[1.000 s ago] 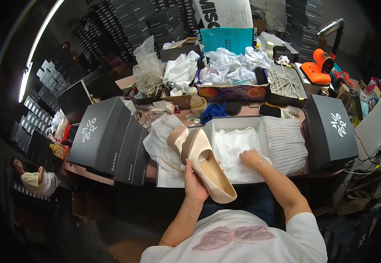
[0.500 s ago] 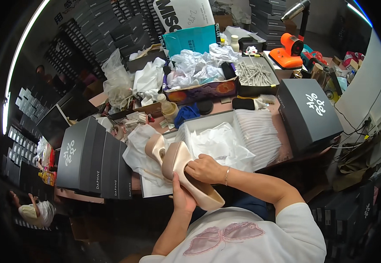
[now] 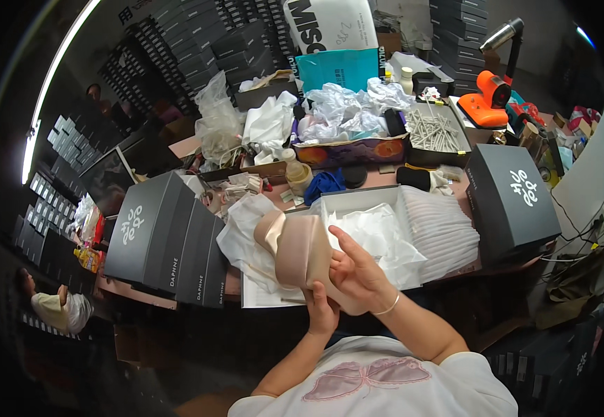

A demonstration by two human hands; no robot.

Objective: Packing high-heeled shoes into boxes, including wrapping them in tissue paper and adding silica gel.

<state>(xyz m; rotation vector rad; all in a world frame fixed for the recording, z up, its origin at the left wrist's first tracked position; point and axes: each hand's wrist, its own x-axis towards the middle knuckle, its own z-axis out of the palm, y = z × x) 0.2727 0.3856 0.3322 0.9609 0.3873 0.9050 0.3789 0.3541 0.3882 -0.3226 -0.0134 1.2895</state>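
Note:
My left hand point(image 3: 323, 311) is closed round a champagne satin platform pump point(image 3: 300, 258), held over the work table with its platform turned toward me. My right hand point(image 3: 360, 273) lies along the shoe's other side, its index finger stretched out and palm partly showing; its lower fingers are close against the shoe, and whether they grip it is unclear. The matching pump point(image 3: 268, 228) is just behind to the left, above white tissue paper point(image 3: 241, 235). Beyond my hands stands an open white-lined shoebox point(image 3: 344, 197) with crumpled tissue inside.
A stack of white foam sleeves point(image 3: 441, 226) lies right of the shoebox. Dark shoeboxes point(image 3: 145, 226) stand at the left, another large dark box point(image 3: 510, 201) at the right. Behind are a bottle point(image 3: 297, 172), a paper-filled carton point(image 3: 351, 151) and an orange stand point(image 3: 484, 104).
My right hand has come out of the pump's opening and its fingers have straightened. The pump has turned, showing more of its platform. The whole view has shifted.

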